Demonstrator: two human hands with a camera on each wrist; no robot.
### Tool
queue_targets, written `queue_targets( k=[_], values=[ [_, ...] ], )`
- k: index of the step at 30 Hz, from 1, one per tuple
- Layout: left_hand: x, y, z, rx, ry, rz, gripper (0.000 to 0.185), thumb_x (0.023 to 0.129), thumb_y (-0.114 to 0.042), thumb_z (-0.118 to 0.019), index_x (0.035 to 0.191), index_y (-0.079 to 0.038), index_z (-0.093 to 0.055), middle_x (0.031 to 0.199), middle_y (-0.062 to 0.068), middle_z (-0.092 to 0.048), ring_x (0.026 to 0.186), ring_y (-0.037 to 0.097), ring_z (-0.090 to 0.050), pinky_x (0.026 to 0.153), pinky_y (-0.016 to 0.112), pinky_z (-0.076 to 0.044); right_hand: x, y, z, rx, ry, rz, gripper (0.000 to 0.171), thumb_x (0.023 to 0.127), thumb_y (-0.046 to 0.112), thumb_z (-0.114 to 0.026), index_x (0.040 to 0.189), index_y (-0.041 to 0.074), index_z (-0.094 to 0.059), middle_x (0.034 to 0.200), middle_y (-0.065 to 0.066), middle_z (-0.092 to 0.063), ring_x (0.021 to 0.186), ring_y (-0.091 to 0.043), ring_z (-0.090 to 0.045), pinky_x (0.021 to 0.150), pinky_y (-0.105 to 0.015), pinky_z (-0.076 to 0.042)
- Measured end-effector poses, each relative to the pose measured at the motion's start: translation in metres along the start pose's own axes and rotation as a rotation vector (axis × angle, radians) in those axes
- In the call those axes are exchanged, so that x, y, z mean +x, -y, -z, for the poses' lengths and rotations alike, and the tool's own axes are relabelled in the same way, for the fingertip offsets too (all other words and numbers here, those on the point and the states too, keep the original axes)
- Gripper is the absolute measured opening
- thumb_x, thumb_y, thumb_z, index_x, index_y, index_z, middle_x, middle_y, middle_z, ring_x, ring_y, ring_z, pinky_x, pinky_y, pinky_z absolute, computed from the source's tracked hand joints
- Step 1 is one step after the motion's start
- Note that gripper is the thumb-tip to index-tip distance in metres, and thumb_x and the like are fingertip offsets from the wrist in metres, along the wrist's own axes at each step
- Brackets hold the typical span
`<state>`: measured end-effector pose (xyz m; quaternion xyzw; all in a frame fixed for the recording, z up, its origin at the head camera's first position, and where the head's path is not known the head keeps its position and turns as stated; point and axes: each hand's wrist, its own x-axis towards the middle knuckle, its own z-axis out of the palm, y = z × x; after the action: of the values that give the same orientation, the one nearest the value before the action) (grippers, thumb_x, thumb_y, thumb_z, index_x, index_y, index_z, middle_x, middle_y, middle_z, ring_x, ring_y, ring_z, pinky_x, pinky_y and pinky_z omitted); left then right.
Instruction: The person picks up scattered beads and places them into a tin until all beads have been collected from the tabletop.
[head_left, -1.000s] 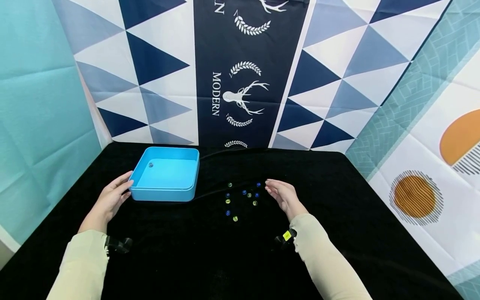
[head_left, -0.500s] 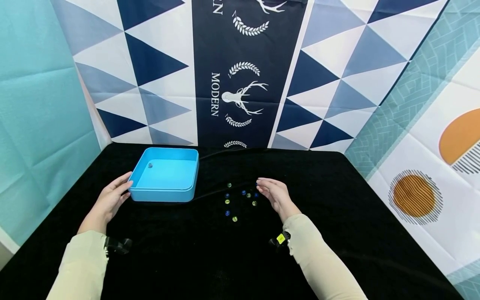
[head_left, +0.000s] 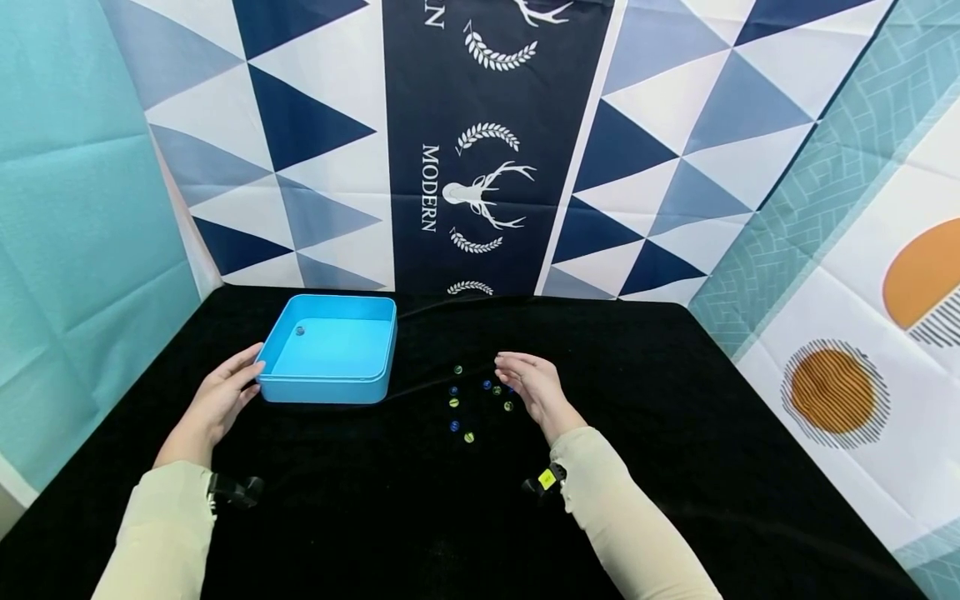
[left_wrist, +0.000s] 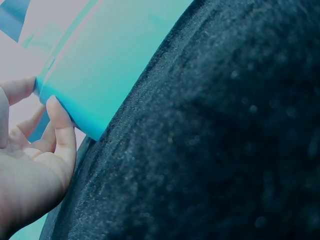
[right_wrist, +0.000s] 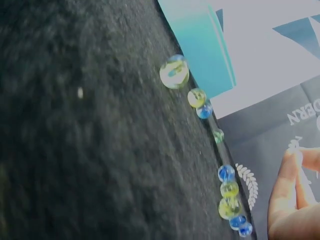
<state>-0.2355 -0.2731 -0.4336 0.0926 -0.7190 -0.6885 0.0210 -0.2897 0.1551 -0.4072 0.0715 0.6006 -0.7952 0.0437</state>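
Note:
A shallow blue box (head_left: 330, 354) sits on the black cloth, with one marble (head_left: 300, 331) in its far left corner. My left hand (head_left: 242, 377) rests with straight fingers against the box's near left corner, also seen in the left wrist view, where its fingers (left_wrist: 59, 131) touch the box wall (left_wrist: 115, 65). Several blue and yellow-green marbles (head_left: 454, 402) lie loose to the right of the box. My right hand (head_left: 516, 372) hovers over their right side with loosely bent fingers and hides a few. In the right wrist view its fingers (right_wrist: 287, 190) hang above the marbles (right_wrist: 174, 72), with nothing visibly held.
The black table (head_left: 675, 417) is closed in by patterned cloth walls behind (head_left: 480, 167) and on both sides. A thin dark cable (head_left: 427, 385) runs along the cloth from near the box toward the marbles. Small wrist cameras (head_left: 542, 482) sit on both sleeves.
My right hand has moved left, from beside the marbles to over their right part, covering two blue ones. The left hand and the box have not moved.

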Motion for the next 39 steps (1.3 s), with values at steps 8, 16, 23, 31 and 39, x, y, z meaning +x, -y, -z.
queue_targets(
  k=[8, 16, 23, 31, 39],
  values=[
    [-0.001, -0.001, 0.002, -0.029, 0.008, -0.004, 0.069, 0.092, -0.038, -0.057, 0.148, -0.012, -0.026, 0.145, 0.009, -0.029, 0.099, 0.002, -0.045, 0.078, 0.015, -0.041, -0.002, -0.005, -0.012, -0.004, 0.003, 0.009, 0.034, 0.082, -0.007, -0.063, 0.115, -0.014, -0.056, 0.087, -0.009, -0.066, 0.065, -0.01, -0.062, 0.063, -0.019, -0.051],
    [-0.001, -0.001, 0.001, -0.061, 0.013, -0.021, 0.068, 0.092, -0.035, -0.058, 0.147, -0.012, -0.027, 0.141, 0.006, -0.033, 0.099, 0.0, -0.045, 0.076, 0.013, -0.042, -0.005, -0.009, -0.021, 0.032, 0.004, 0.019, 0.026, 0.082, -0.008, -0.063, 0.108, -0.011, -0.061, 0.084, -0.009, -0.066, 0.063, -0.01, -0.062, 0.06, -0.017, -0.05],
    [-0.002, -0.001, 0.001, -0.088, 0.028, -0.009, 0.069, 0.092, -0.035, -0.059, 0.148, -0.012, -0.025, 0.146, 0.006, -0.028, 0.111, 0.009, -0.042, 0.077, 0.012, -0.041, -0.009, -0.011, -0.032, 0.059, 0.019, 0.035, 0.023, 0.081, -0.009, -0.063, 0.104, -0.01, -0.063, 0.082, -0.009, -0.066, 0.063, -0.01, -0.062, 0.06, -0.017, -0.05],
    [-0.003, -0.001, 0.0, -0.06, 0.028, -0.007, 0.068, 0.093, -0.036, -0.057, 0.148, -0.012, -0.025, 0.148, 0.006, -0.027, 0.116, 0.011, -0.039, 0.078, 0.013, -0.04, -0.013, -0.017, -0.044, 0.055, 0.037, 0.041, 0.026, 0.08, -0.009, -0.064, 0.106, -0.013, -0.061, 0.081, -0.009, -0.066, 0.062, -0.01, -0.061, 0.06, -0.018, -0.05],
    [-0.004, -0.001, 0.002, -0.089, 0.028, -0.014, 0.071, 0.091, -0.036, -0.06, 0.148, -0.012, -0.025, 0.144, 0.005, -0.03, 0.118, 0.015, -0.038, 0.077, 0.012, -0.041, -0.016, -0.024, -0.056, 0.053, 0.069, 0.039, 0.029, 0.081, -0.007, -0.064, 0.109, -0.014, -0.059, 0.083, -0.009, -0.065, 0.063, -0.009, -0.061, 0.061, -0.018, -0.05]
  ],
)
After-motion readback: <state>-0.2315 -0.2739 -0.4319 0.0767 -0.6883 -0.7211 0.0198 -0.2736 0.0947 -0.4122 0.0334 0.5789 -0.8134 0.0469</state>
